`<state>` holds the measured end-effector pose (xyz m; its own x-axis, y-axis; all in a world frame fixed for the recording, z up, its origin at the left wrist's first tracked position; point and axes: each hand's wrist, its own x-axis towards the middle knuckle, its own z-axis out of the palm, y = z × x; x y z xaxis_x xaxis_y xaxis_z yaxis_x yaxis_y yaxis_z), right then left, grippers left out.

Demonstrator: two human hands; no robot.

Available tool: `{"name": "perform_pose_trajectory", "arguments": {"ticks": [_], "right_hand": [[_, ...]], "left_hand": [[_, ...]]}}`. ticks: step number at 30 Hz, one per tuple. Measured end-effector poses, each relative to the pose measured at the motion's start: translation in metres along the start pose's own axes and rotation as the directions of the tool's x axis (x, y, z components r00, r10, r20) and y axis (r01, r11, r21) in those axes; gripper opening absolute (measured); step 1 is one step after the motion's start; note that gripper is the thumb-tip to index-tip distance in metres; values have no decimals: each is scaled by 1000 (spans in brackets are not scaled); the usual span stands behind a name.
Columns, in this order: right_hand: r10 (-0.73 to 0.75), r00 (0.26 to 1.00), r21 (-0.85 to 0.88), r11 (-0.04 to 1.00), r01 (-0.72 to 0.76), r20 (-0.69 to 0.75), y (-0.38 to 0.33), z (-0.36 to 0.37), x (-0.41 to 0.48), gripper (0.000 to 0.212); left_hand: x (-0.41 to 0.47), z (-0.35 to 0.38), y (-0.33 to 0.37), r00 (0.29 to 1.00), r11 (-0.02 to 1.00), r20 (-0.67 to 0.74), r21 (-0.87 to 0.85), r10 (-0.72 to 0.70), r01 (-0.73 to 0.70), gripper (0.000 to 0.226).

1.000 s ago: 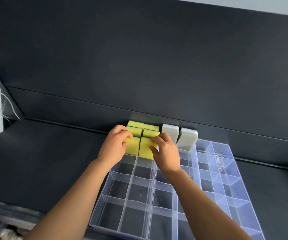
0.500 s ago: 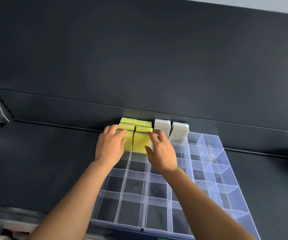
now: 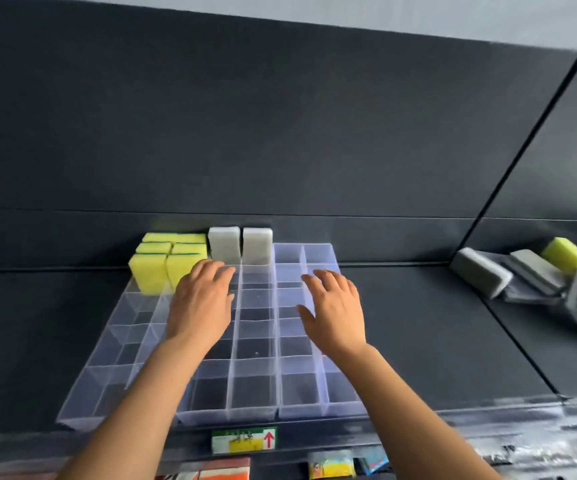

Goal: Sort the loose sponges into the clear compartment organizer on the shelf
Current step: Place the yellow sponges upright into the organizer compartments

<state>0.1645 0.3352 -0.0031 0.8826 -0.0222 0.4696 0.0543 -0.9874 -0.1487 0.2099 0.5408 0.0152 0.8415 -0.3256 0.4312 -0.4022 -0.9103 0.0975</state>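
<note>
Hands both empty, fingers loosely spread: left hand [image 3: 200, 306] over the organizer [image 3: 315, 407] just by the seated yellow sponges [image 3: 148, 275], right hand [image 3: 335, 313] over its right columns. Loose sponges [image 3: 536, 275] lie heaped well off to the right on the shelf [image 3: 436, 341]; right hand is nearer.

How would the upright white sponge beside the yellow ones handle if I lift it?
Probably light and squashy: the white sponge looks like foam, so a grip may dent it. It stands above the organizer walls, so a nudge might tip it, though the yellow sponges may brace it.
</note>
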Motion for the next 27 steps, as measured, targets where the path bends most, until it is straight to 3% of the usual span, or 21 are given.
{"name": "perform_pose_trajectory", "arguments": {"ticks": [15,27], "right_hand": [[216,969,-121,972,-202,118,208,-94,-131,45],[391,904,-205,912,-355,172,329,-125,-151,46]], "left_hand": [[-30,29,248,984,982,88,-119,154,-143,42],[22,70,379,930,927,121,-198,346,-319,33]]}}
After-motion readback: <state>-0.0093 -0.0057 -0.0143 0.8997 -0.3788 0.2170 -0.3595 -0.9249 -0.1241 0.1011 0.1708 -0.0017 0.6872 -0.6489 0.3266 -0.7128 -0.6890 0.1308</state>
